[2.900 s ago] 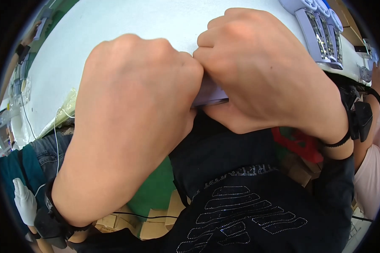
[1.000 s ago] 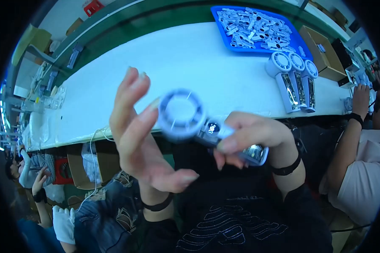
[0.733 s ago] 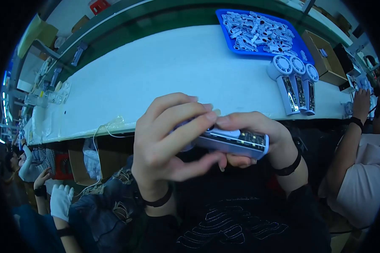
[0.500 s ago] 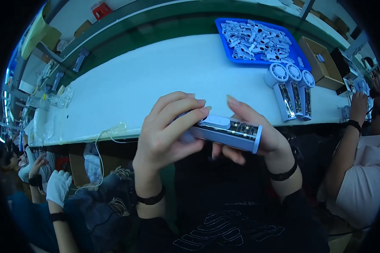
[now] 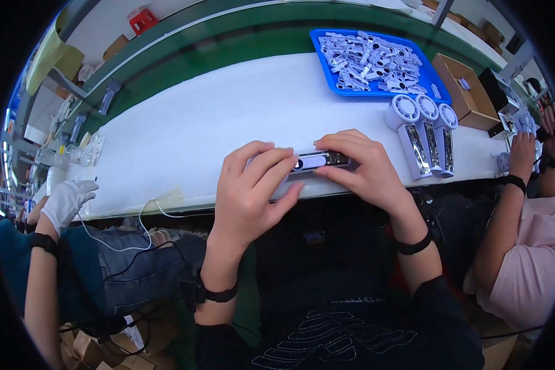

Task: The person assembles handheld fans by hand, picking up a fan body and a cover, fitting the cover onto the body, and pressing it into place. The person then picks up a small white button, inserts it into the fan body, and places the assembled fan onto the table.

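Between my two hands, at the front of the white tabletop, lies a handheld fan (image 5: 338,159) with its dark circuit board showing along the handle. On the handle sits a pale oblong button cover (image 5: 313,161). My left hand (image 5: 248,194) is curled over the fan's head end, which it mostly hides, its fingertips beside the cover. My right hand (image 5: 369,165) pinches the handle's other end between thumb and fingers. Three similar fans (image 5: 406,110) lie side by side to the right, their boards exposed.
Behind the fans, a blue tray (image 5: 338,92) holds a heap of small pale plastic parts. Beside it stands an open cardboard box (image 5: 482,118). A co-worker's white-gloved hand (image 5: 66,205) is at the left, another's bare hand (image 5: 522,154) at the right. A white cable (image 5: 143,223) hangs off the table edge.
The fan has gone from tilted in the air to level at the table edge. My right hand has moved from under the handle to gripping its end. The gloved hand at left has risen.
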### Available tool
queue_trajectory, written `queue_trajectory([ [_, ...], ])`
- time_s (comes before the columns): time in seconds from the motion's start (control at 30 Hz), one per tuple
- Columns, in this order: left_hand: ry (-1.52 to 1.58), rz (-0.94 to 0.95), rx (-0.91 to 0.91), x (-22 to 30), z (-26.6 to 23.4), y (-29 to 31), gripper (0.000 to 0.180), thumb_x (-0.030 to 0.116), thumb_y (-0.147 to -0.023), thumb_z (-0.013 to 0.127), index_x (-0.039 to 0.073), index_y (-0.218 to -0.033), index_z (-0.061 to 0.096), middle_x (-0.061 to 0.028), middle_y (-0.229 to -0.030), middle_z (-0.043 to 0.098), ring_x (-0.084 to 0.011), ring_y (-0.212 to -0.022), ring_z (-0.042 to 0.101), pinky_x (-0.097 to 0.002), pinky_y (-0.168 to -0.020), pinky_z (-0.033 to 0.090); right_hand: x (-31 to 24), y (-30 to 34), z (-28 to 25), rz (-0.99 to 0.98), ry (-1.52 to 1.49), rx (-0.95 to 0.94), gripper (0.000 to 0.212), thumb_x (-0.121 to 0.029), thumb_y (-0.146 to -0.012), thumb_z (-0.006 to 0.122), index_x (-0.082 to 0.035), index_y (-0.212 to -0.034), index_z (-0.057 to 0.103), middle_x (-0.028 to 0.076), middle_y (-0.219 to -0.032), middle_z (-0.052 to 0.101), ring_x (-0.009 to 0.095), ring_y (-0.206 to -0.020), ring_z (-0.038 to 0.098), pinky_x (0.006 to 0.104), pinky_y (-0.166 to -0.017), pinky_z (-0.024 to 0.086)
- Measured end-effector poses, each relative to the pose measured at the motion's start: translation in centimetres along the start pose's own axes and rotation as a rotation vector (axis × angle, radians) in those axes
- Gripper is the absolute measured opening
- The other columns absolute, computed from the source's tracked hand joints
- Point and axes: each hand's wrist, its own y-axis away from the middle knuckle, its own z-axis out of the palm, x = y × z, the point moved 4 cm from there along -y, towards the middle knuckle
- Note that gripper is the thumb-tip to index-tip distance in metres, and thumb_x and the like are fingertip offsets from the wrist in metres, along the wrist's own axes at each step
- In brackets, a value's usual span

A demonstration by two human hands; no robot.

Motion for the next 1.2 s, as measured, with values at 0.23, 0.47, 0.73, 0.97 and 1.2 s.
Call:
queue_trajectory([
  [0.23,0.156,-0.198,-0.238,0.5,1.0,-0.6,0.041,0.017,-0.086,0.083,0.004,-0.123,0.076,-0.0102,-0.122,0.073,-0.0324,-0.122,0.065,-0.0449,-0.099,0.053,-0.7,1.0,0.2,-0.134,0.031,-0.003,0.043,-0.010,-0.087,0.086,-0.005,-0.129,0.078,0.014,-0.135,0.073,0.036,-0.128,0.066,0.0447,-0.106,0.055],
  [0.47,-0.081,-0.203,-0.232,2.5,1.7,-0.9,0.044,0.016,-0.088,0.083,0.000,-0.127,0.073,-0.0113,-0.117,0.073,-0.0330,-0.116,0.068,-0.0435,-0.097,0.052,0.1,1.2,0.3,-0.139,0.014,0.007,0.038,-0.011,-0.088,0.086,-0.007,-0.126,0.081,0.014,-0.135,0.072,0.036,-0.125,0.068,0.0429,-0.104,0.057],
  [0.73,0.039,-0.195,-0.180,1.9,1.9,-0.1,0.044,0.013,-0.086,0.085,-0.002,-0.126,0.075,-0.0130,-0.117,0.074,-0.0333,-0.108,0.067,-0.0430,-0.090,0.053,0.3,1.3,0.4,-0.126,-0.038,0.008,0.036,-0.013,-0.084,0.089,-0.007,-0.119,0.084,0.013,-0.126,0.076,0.032,-0.116,0.072,0.0394,-0.095,0.060],
  [0.97,0.095,-0.179,-0.173,1.4,2.2,-0.5,0.045,0.008,-0.081,0.087,-0.001,-0.124,0.076,-0.0129,-0.118,0.076,-0.0335,-0.102,0.067,-0.0416,-0.087,0.056,0.4,1.0,0.2,-0.133,-0.052,0.022,0.037,-0.011,-0.081,0.090,-0.007,-0.117,0.085,0.012,-0.121,0.077,0.032,-0.113,0.073,0.0385,-0.091,0.060],
  [1.2,0.168,-0.210,-0.159,0.7,1.9,-0.7,0.044,0.012,-0.078,0.089,0.000,-0.119,0.079,-0.0115,-0.115,0.078,-0.0320,-0.098,0.069,-0.0422,-0.086,0.056,0.3,0.7,0.1,-0.148,-0.010,-0.009,0.037,-0.012,-0.082,0.090,-0.007,-0.117,0.085,0.013,-0.123,0.078,0.032,-0.111,0.074,0.0390,-0.090,0.061],
])
